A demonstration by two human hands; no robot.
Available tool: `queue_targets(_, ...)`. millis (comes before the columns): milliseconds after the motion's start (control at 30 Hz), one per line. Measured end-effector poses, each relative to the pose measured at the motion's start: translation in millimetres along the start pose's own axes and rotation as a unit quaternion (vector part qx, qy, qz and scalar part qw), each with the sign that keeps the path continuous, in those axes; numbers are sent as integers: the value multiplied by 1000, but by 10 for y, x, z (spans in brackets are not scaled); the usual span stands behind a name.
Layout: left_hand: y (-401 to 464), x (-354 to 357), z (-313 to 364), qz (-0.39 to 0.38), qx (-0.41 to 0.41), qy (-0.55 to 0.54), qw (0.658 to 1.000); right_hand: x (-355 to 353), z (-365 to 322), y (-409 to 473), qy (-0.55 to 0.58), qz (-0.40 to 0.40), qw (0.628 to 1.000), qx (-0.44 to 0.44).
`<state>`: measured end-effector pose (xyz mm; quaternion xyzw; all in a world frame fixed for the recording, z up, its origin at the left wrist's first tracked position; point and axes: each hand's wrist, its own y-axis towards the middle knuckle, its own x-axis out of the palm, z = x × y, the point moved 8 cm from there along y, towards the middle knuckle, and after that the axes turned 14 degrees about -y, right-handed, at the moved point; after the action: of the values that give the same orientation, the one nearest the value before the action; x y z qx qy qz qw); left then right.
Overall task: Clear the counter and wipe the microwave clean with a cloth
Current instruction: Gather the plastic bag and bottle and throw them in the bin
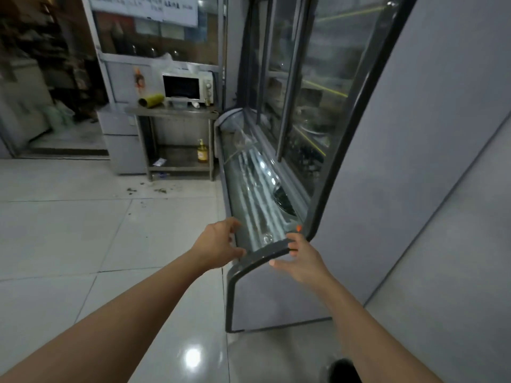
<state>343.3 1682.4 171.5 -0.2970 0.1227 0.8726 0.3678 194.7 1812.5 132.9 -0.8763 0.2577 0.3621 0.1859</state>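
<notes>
Microwave (187,87), white with dark door, far beyond both hands, standing on steel counter (171,110) against back wall. Largest nearby: tall glass display cabinet (304,106) rising to right of right hand (302,261), with low curved-glass display case (257,217) running away from the fingers toward the counter. Near end of that case framed by dark rim (262,254), lying between the two hands. Left hand (218,246) at rim's left side, fingers (233,225) spread and loosely bent, holding nothing, seemingly touching the edge. Right hand at rim's right side, fingers (293,246) straight and apart, tips resting on the rim. On the counter, well ahead of the fingers: yellow-green roll (151,100) lying left of microwave. Below, on lower shelf: yellow pump bottle (202,152).
</notes>
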Motion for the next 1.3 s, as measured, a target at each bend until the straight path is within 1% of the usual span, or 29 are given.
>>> queue_targets(167,52,-938,-520,44,-20,-1,999,474,-981,270,-12,-17,999,-36)
queue_targets(333,102,-1904,-996,65,-28,0,997,895,-1879,564,-20,-17,997,-72)
queue_targets(567,126,-2986,-1549,101,-44,-15,994,1440,-2797,924,-5,-20,995,-101)
queue_targets(800,388,-3665,-2038,133,-56,-33,989,1862,-3524,1519,-20,-33,989,-140)
queue_targets(967,873,-4071,-2345,152,-74,-17,985,2087,-3979,2196,-41,-36,984,-169)
queue_targets(1133,1681,-4486,-2582,158,-83,-4,984,2193,-4413,3099,-52,-28,979,-196)
queue_targets(1300,2438,-4929,-2841,173,-95,21,980,2309,-4867,3983,-85,-41,972,-217)
